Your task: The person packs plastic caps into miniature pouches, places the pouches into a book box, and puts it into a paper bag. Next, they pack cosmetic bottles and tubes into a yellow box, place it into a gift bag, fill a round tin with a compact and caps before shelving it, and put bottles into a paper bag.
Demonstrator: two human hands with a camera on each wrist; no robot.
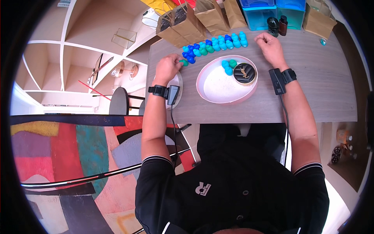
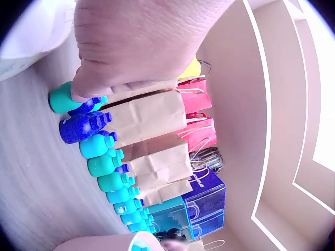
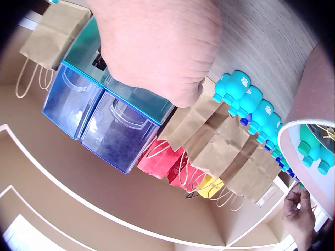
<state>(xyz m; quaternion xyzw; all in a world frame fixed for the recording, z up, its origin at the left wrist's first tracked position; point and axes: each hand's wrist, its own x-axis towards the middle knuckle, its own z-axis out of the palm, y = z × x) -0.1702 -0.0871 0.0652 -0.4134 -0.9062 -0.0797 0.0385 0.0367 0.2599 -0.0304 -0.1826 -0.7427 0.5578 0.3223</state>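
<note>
Two hands at a row of small bottles on a wooden table, seen from above.

The left hand (image 1: 167, 68) pinches a green bottle (image 1: 184, 62) at the near end of the bottle row (image 1: 216, 43), fingers curled round it; the left-wrist view shows the fingertips pressed on that bottle's body. The right hand (image 1: 270, 46) rests on the table (image 1: 319, 85) near the row's far end, fingers loosely curled and holding nothing. A pink oval tray (image 1: 206, 93) between the hands holds three teal bottles (image 1: 228, 67) and a round black compact (image 1: 244, 73) bearing a gold interlaced monogram. Brown paper bags (image 1: 202, 17) and blue drawer boxes (image 1: 272, 11) stand behind. The person's black shirt (image 1: 233, 183) carries white letters reading "FR", seen inverted.
</note>
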